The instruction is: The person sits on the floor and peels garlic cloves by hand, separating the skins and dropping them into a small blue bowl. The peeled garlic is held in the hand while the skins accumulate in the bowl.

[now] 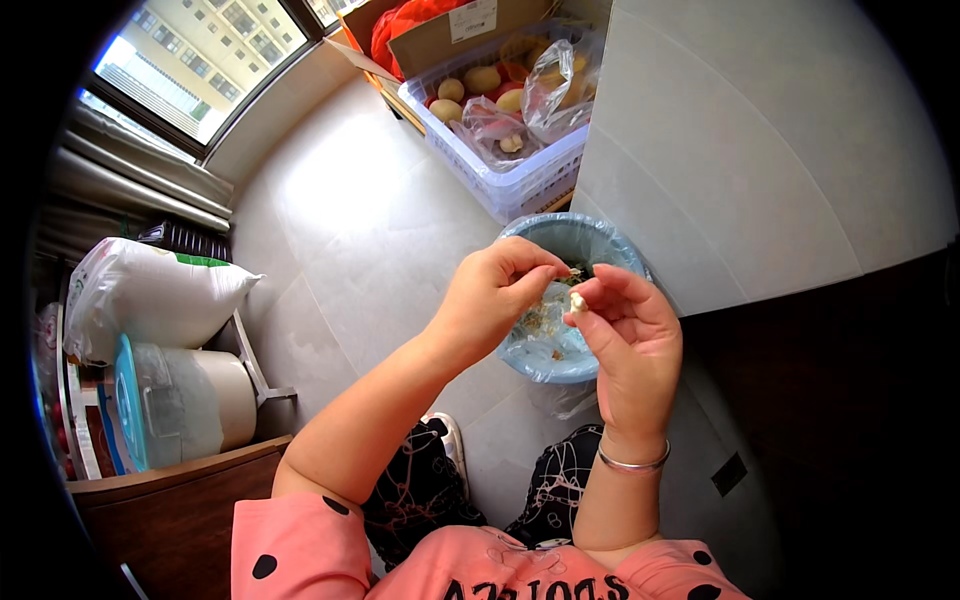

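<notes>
My right hand (637, 337), with a silver bangle at the wrist, pinches a small whitish piece (577, 302) that looks like a garlic clove. My left hand (491, 289) is just to its left, thumb and forefinger drawn together. A pale speck shows by the left fingertips; whether they hold it is unclear. Both hands are above a blue waste bin (544, 373) lined with clear plastic. Green scraps and brownish bits of peel lie inside it, partly hidden by my fingers.
Beyond the bin stands a lilac plastic basket (480, 176) with potatoes (481, 79) and clear bags. A grey panel (720, 150) rises at right. At left are a white sack (161, 300), a blue-lidded tub (191, 405) and a wooden cabinet (180, 517).
</notes>
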The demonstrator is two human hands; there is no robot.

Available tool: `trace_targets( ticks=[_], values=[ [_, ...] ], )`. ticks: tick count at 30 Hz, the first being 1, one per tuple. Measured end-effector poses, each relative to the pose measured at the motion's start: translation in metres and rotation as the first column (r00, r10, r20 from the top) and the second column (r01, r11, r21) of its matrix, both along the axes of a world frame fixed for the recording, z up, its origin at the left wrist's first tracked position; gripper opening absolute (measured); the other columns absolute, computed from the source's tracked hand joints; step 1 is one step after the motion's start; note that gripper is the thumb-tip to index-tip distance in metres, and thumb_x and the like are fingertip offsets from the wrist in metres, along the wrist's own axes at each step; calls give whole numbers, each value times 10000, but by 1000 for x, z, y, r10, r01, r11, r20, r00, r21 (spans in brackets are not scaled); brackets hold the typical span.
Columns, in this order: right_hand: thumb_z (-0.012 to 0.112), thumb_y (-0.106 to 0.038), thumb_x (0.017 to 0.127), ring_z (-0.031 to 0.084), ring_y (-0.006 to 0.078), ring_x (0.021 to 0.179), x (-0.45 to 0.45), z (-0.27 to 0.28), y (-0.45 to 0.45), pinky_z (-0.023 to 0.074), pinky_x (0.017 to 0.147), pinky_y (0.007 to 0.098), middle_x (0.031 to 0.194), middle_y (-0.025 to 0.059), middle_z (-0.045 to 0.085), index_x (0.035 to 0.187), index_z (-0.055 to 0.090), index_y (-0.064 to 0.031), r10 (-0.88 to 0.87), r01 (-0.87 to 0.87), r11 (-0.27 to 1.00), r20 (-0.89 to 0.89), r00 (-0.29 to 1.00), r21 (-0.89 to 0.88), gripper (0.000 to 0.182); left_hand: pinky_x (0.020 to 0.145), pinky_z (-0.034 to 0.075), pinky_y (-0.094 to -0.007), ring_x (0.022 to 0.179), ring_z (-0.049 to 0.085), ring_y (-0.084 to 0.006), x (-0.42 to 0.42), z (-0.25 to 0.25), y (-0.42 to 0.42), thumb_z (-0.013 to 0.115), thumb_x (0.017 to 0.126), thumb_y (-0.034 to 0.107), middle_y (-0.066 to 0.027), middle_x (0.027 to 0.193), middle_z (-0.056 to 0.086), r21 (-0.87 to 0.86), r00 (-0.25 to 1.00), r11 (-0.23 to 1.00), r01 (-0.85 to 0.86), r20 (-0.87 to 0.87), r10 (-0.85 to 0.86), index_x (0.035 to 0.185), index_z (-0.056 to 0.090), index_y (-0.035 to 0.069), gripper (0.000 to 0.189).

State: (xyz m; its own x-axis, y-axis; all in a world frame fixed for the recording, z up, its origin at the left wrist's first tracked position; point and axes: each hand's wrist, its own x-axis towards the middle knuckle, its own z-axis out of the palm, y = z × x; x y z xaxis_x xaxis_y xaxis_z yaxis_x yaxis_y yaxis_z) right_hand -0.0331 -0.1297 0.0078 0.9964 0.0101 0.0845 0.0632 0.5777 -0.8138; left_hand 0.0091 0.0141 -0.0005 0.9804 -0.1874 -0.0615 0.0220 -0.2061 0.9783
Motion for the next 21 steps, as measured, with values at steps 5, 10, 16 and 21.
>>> trace_targets(
  ticks=[5,10,16,21],
  values=[
    [665,34,725,604,266,641,-42,61,-4,531,588,325,781,184,587,831,534,58,55,-196,917,377,925,347,170,646,443,-213,711,540,-84,1,-9,2,627,800,49,-25,778,600,16,996,1000,-13,-90,15,839,639,-7,70],
    [624,-8,765,571,239,647,-65,96,-9,525,592,344,767,152,582,771,568,1,25,-230,831,379,925,507,57,602,408,-197,697,507,-52,1,0,-1,619,825,112,-6,755,586,184,984,981,67,-176,-34,856,619,-6,122],
    [599,12,767,573,225,703,-29,69,-30,525,630,342,779,142,589,784,598,15,265,-695,649,763,589,311,17,599,388,-188,734,495,-56,5,-5,-9,502,904,246,-16,801,567,-235,950,972,11,-300,-83,936,593,10,254],
    [612,85,730,594,165,695,-28,43,-12,490,610,245,830,123,592,841,556,50,-124,147,988,342,932,-40,130,704,399,-241,851,515,-117,8,-16,-1,367,916,464,-38,932,564,-677,852,727,-118,-445,-276,1083,535,32,493]
  ],
)
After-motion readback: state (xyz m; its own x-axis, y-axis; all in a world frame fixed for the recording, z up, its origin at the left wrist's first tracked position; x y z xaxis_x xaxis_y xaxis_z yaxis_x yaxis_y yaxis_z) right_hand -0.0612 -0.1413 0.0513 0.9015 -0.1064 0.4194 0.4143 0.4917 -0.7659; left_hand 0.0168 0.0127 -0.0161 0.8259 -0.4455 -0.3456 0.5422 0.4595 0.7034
